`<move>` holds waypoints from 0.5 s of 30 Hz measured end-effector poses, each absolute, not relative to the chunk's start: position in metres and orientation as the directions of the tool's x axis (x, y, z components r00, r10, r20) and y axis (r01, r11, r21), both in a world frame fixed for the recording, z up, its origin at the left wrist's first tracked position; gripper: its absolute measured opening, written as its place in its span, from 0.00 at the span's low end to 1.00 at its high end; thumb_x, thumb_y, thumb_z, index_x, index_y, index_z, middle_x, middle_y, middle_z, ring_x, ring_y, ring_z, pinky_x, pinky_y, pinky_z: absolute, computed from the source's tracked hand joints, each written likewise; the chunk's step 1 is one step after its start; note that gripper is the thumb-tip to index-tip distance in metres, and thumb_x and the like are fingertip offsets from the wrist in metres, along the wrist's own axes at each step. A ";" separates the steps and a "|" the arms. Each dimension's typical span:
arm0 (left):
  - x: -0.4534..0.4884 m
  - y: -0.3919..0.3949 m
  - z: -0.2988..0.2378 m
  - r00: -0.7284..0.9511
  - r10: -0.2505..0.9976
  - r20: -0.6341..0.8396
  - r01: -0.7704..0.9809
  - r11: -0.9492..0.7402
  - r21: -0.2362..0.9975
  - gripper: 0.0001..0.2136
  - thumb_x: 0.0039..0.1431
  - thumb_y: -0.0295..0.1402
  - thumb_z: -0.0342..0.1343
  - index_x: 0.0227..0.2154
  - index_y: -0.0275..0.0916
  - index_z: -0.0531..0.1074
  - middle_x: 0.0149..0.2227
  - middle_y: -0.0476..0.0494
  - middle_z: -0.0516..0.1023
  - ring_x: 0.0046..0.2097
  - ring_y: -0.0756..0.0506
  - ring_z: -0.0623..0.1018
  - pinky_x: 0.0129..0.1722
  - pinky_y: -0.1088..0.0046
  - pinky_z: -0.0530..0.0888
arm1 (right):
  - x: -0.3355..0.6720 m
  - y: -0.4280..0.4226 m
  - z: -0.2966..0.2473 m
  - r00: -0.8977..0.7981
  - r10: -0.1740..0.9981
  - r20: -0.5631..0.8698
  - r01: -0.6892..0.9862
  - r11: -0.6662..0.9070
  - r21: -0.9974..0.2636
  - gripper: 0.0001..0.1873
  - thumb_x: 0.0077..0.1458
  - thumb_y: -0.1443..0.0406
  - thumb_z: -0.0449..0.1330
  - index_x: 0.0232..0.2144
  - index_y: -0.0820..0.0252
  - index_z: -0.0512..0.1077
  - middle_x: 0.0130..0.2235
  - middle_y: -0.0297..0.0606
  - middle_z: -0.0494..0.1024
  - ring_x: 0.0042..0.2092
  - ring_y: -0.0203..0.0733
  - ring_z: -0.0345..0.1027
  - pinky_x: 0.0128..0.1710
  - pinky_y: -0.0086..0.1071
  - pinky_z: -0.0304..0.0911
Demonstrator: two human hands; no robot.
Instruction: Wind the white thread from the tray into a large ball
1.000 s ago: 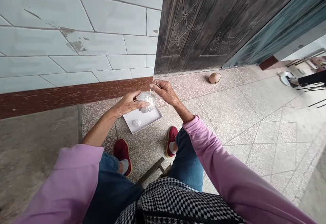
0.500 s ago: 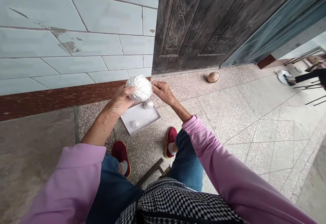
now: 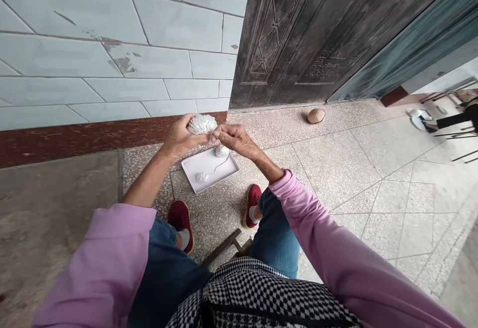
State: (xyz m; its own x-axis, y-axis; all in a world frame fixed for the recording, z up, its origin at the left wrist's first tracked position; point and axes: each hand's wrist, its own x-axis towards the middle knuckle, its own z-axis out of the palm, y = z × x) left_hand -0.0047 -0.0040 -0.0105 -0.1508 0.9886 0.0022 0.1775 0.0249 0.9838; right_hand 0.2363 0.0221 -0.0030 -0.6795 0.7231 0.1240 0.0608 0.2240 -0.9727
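Note:
A bulky white ball, which looks like wound yarn (image 3: 202, 124), is in my left hand (image 3: 181, 136), with the fingers and thumb curled round it from the left and below. My right hand (image 3: 232, 139) pinches a thin strand close against the ball's right side. Below, the thin strand (image 3: 223, 163) slants down over a shallow white tray (image 3: 209, 185) on the floor. Two smaller white balls lie there: one ball (image 3: 202, 177) at the tray's near left, another ball (image 3: 222, 152) at its far right, partly hidden by my right hand.
My red shoes (image 3: 180, 221) flank the tray's near side, with a wooden stool bar (image 3: 222, 248) between my legs. Ahead stand a tiled wall (image 3: 160, 59) and a dark door (image 3: 284, 44). A round pinkish-brown object (image 3: 316, 115) lies by the door. Another person's dark sleeve (image 3: 453, 119) shows far right.
My right hand has moved left and slightly down across the ball's front. The ball has turned in my left hand. The strand now shows clearly over the tray; the view has shifted slightly.

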 end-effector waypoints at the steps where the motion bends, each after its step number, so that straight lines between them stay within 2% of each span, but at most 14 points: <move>1: -0.005 -0.006 -0.011 -0.107 0.994 -0.016 0.176 0.035 0.984 0.35 0.33 0.41 0.90 0.49 0.42 0.86 0.44 0.44 0.87 0.52 0.31 0.86 0.54 0.54 0.82 | 0.238 0.025 0.001 -0.652 0.749 0.116 0.068 0.210 -0.975 0.37 0.85 0.31 0.70 0.40 0.56 0.80 0.30 0.29 0.69 0.35 0.40 0.58 0.38 0.37 0.57; 3: -0.003 -0.011 -0.012 -0.023 0.999 -0.044 0.126 0.046 0.991 0.34 0.39 0.43 0.88 0.52 0.41 0.88 0.46 0.43 0.89 0.53 0.31 0.86 0.54 0.54 0.81 | 0.240 0.032 0.007 -0.594 0.800 0.085 0.098 0.177 -0.979 0.35 0.85 0.34 0.72 0.37 0.54 0.78 0.27 0.26 0.61 0.34 0.41 0.56 0.37 0.38 0.55; 5: 0.001 -0.015 -0.013 0.056 0.996 -0.064 0.040 0.062 0.997 0.35 0.41 0.45 0.88 0.54 0.40 0.88 0.48 0.41 0.90 0.52 0.31 0.87 0.51 0.55 0.82 | 0.242 0.037 0.011 -0.529 0.846 0.063 0.126 0.151 -0.980 0.35 0.85 0.37 0.74 0.34 0.52 0.75 0.26 0.26 0.58 0.34 0.41 0.55 0.37 0.38 0.54; 12: 0.008 -0.023 -0.003 0.351 0.928 -0.127 -0.177 0.199 0.964 0.34 0.46 0.44 0.90 0.57 0.42 0.89 0.48 0.37 0.91 0.45 0.33 0.90 0.43 0.59 0.87 | 0.248 0.047 0.010 -0.439 0.897 0.049 0.126 0.115 -0.985 0.37 0.79 0.44 0.82 0.29 0.50 0.68 0.27 0.27 0.58 0.35 0.41 0.55 0.36 0.37 0.55; 15: 0.011 -0.020 -0.002 0.385 0.918 -0.094 -0.243 0.199 0.950 0.34 0.44 0.44 0.89 0.56 0.43 0.90 0.50 0.35 0.91 0.49 0.30 0.91 0.44 0.58 0.89 | 0.249 0.055 0.003 -0.434 0.898 0.067 0.075 0.110 -0.991 0.36 0.77 0.47 0.84 0.29 0.50 0.67 0.28 0.27 0.58 0.35 0.41 0.54 0.35 0.36 0.55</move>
State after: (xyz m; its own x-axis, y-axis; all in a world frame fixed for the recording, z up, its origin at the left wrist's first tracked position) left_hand 0.0107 -0.0200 -0.0025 0.3848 0.9182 -0.0937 -0.2427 0.1985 0.9496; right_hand 0.2492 0.0548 0.0033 -0.4344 0.8982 0.0674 0.0747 0.1105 -0.9911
